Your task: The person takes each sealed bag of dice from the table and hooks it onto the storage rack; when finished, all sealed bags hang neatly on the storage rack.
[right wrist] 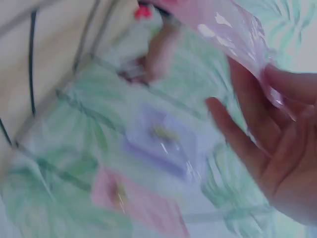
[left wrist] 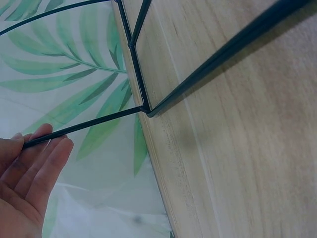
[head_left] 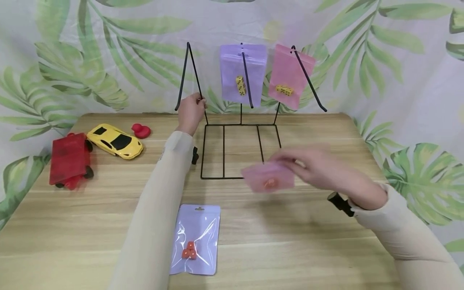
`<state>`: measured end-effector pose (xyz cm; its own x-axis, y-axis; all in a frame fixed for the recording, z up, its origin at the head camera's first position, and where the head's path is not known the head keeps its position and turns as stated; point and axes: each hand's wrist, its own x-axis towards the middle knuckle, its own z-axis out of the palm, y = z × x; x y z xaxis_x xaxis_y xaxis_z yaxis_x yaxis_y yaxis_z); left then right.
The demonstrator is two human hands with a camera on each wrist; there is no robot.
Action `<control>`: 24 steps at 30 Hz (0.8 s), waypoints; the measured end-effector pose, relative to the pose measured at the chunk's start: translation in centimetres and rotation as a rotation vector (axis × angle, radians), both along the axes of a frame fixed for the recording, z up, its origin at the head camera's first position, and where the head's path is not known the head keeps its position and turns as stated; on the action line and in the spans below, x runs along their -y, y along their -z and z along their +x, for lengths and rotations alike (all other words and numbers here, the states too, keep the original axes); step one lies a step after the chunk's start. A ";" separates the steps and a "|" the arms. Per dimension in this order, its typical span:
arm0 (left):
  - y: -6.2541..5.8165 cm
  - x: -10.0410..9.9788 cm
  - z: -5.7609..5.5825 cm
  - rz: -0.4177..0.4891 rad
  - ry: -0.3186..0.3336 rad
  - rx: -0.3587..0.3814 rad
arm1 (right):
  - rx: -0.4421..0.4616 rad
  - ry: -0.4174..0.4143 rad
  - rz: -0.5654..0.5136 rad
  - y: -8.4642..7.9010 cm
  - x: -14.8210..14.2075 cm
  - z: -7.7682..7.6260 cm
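My left hand (head_left: 191,112) pinches the left upright of a black wire rack (head_left: 224,151); the left wrist view shows thumb and fingers of that hand (left wrist: 32,173) around the rod. With my right hand (head_left: 308,165) I pinch the edge of a pink zip pouch (head_left: 255,179) in front of the rack, blurred, with something orange inside. On the rack's middle hook hangs a purple pouch (head_left: 232,60) with yellow dice, and on the right hook a pink pouch (head_left: 284,66), also with yellow dice. Nothing hangs from the left hook.
A purple pouch (head_left: 203,225) with orange dice lies on the wooden table (head_left: 290,249) near the front. At the left are a yellow toy car (head_left: 116,141), a red toy vehicle (head_left: 70,159) and a small red duck-like toy (head_left: 141,131). A leaf-patterned cloth (head_left: 137,60) stands behind.
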<state>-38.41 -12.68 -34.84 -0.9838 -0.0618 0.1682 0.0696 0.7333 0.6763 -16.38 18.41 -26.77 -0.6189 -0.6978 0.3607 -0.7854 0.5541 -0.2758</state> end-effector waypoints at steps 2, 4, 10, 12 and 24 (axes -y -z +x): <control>0.0 0.1 0.0 -0.005 -0.003 -0.007 | -0.175 0.024 -0.150 -0.9 -1.0 -0.1; 0.0 0.1 0.0 -0.003 -0.002 -0.011 | -0.295 0.048 -0.339 -1.4 -1.7 -0.3; -0.1 0.0 0.1 -0.012 -0.001 -0.014 | -0.284 0.148 -0.781 -1.7 -3.4 -0.7; -0.2 0.0 0.1 -0.020 -0.004 -0.012 | -0.250 0.197 -0.799 -1.7 -4.1 -1.0; -0.2 0.0 0.1 -0.052 -0.004 -0.018 | -0.083 0.281 -0.729 -0.8 -6.0 -3.8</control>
